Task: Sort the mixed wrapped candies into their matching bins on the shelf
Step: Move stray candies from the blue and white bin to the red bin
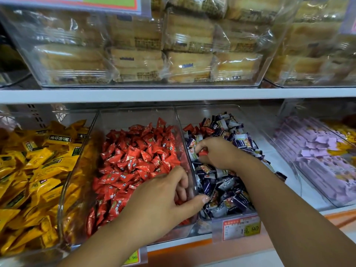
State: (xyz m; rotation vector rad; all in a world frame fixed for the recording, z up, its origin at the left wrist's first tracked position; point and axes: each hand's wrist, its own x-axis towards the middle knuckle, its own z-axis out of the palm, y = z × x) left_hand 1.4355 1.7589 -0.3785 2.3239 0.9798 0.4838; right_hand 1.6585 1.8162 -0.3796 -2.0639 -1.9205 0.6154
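Clear bins stand side by side on the lower shelf. The middle bin is full of red wrapped candies. The bin to its right holds dark blue and white candies, with a few red ones mixed in at the back. My right hand reaches into that bin and pinches a red candy in its fingertips. My left hand rests over the wall between the two bins, fingers curled in the red bin and thumb on the blue side.
A bin of yellow candies stands at the left and a bin of lilac sweets at the right. Price tags hang on the shelf's front edge. Clear tubs of packaged cakes fill the shelf above.
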